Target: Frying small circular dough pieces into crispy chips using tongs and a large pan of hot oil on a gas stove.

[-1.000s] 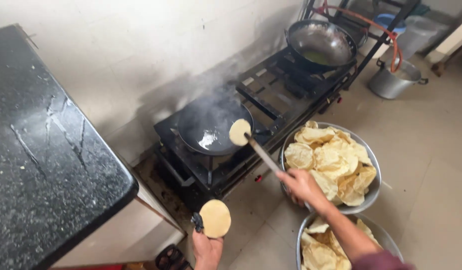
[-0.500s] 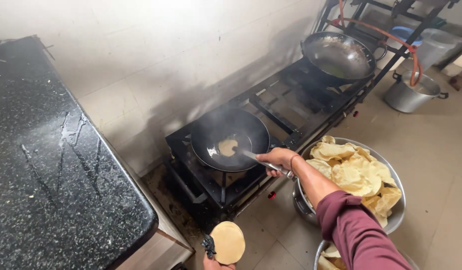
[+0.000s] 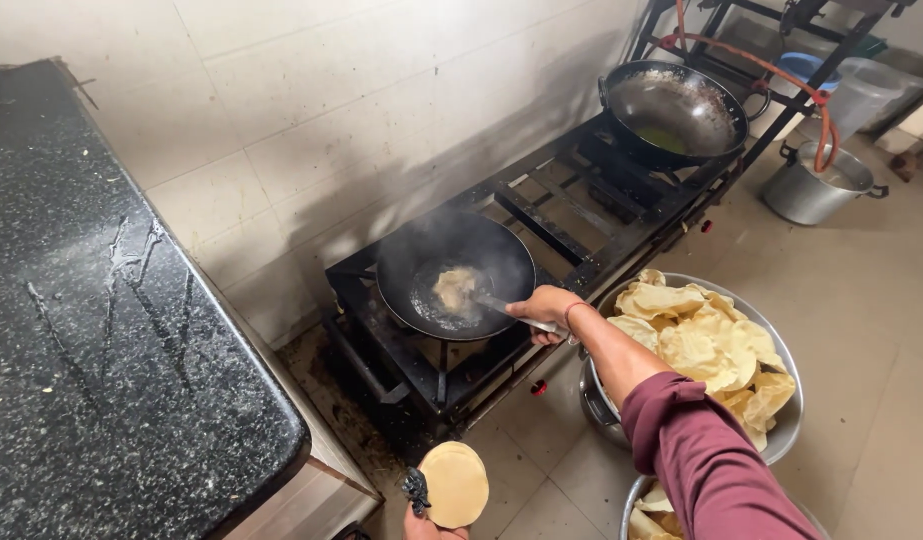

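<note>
Gripping the handle of a metal ladle [image 3: 509, 307], the right hand [image 3: 544, 312] is closed around it at the wok's four-o'clock rim, and the tool's head is pressed against a puffing disc [image 3: 456, 288] frying in the black wok [image 3: 453, 274]. The left hand [image 3: 428, 521], seen only in part at the frame's six o'clock, is pinched around a small stack of raw discs [image 3: 455, 483] together with a dark tool [image 3: 414, 490]; the fingers themselves are mostly cut off.

For the frying to be done well, the disc is best kept under the oil with light, even pressure so that it swells evenly, and the wrist is best held back from the rising smoke. The raw stack should be kept level and away from the heat.

Outward, at three o'clock of the wok, a steel basin [image 3: 781, 440] heaped with fried discs is set on the floor just beside the burner frame [image 3: 581, 220]. A second wok [image 3: 671, 110] is seated at one o'clock, and a dark stone counter [image 3: 111, 330] is found at nine o'clock.
</note>
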